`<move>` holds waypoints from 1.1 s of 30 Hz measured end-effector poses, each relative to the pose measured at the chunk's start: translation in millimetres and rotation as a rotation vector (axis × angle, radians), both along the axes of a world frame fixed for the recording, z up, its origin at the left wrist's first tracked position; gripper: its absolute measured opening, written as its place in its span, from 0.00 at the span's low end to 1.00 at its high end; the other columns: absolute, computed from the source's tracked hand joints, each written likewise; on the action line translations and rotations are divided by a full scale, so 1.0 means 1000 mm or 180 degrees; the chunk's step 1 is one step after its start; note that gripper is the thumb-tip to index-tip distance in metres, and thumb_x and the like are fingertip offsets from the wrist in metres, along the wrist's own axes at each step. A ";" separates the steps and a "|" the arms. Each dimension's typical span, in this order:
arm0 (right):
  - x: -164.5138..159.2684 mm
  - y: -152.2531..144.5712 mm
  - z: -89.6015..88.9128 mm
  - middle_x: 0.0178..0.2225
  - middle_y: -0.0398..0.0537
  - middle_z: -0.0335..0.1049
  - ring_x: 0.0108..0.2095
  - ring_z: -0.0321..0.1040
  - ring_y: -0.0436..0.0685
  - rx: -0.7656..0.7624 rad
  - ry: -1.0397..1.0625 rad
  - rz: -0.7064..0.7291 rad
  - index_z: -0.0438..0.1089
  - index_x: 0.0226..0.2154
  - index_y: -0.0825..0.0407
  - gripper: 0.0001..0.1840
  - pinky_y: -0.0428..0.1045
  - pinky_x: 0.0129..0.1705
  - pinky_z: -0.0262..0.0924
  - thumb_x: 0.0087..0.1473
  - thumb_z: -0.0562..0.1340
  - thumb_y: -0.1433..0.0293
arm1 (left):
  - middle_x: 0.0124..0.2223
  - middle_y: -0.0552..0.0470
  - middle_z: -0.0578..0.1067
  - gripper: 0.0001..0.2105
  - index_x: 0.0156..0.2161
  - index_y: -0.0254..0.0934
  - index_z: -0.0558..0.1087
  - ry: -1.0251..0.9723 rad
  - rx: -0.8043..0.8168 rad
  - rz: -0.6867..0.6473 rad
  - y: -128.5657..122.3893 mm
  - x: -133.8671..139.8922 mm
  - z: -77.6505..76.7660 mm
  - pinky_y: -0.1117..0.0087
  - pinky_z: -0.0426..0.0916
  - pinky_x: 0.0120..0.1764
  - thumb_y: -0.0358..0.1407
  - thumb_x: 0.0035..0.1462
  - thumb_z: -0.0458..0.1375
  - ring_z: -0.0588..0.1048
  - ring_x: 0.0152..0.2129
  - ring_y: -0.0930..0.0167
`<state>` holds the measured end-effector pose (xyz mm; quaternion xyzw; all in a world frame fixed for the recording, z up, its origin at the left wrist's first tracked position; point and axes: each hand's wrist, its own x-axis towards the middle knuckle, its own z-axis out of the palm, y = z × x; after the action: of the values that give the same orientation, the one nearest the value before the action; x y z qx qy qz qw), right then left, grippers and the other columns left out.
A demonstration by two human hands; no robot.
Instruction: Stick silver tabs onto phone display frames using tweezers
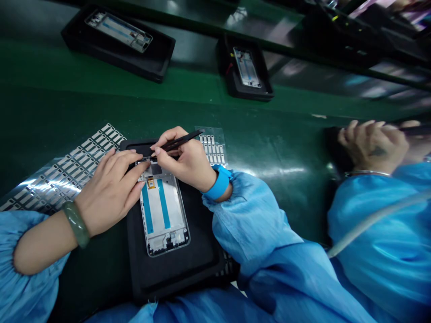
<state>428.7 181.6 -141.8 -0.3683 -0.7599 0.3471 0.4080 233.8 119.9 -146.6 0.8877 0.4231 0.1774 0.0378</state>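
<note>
A phone frame [155, 213] with two blue strips and a small gold flex piece lies in a black tray [202, 255] in front of me. My left hand [112, 186], with a green bangle at its wrist, rests with outstretched fingers on the frame's upper left edge. Held in my right hand [185, 157] are black tweezers [182, 141], with the fingers closed round them above the frame's top end. The tweezers' tips are partly hidden by the fingers, and I cannot tell if anything is between them. A blue band [218, 183] circles my right wrist.
Sheets of small white stickers [81, 161] lie left of the tray, with another sticker sheet [212, 146] behind my right hand. Two black trays [134, 67] [251, 93] holding phone frames stand farther back. At right is a co-worker's hand [373, 146], with a pale cable [370, 222] nearby.
</note>
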 end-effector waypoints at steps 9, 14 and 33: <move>-0.001 -0.001 0.001 0.29 0.40 0.66 0.28 0.68 0.45 0.0175 -0.0064 -0.0083 0.63 0.32 0.54 0.03 0.42 0.31 0.65 0.53 0.59 0.72 | 0.53 0.38 0.67 0.18 0.55 0.29 0.64 0.0007 0.0018 0.0014 0.000 0.001 0.000 0.45 0.58 0.59 0.33 0.61 0.49 0.64 0.54 0.56; -0.002 -0.002 0.002 0.29 0.40 0.66 0.27 0.68 0.45 0.0117 -0.0030 -0.0098 0.63 0.31 0.53 0.03 0.42 0.30 0.65 0.52 0.60 0.71 | 0.53 0.38 0.67 0.18 0.55 0.30 0.64 0.0021 0.0021 0.0016 -0.001 0.001 0.000 0.46 0.58 0.58 0.33 0.62 0.49 0.64 0.54 0.56; -0.002 -0.003 0.003 0.30 0.41 0.67 0.28 0.68 0.45 0.0294 -0.0122 -0.0067 0.64 0.32 0.54 0.03 0.42 0.31 0.66 0.53 0.59 0.71 | 0.54 0.38 0.67 0.18 0.55 0.30 0.65 0.0033 -0.0035 0.0060 -0.001 0.001 0.002 0.47 0.58 0.59 0.33 0.61 0.49 0.64 0.55 0.57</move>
<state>426.6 178.4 -139.1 -0.3635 -0.7789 0.3002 0.4136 234.7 118.9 -144.9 0.8844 0.4326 0.1709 0.0387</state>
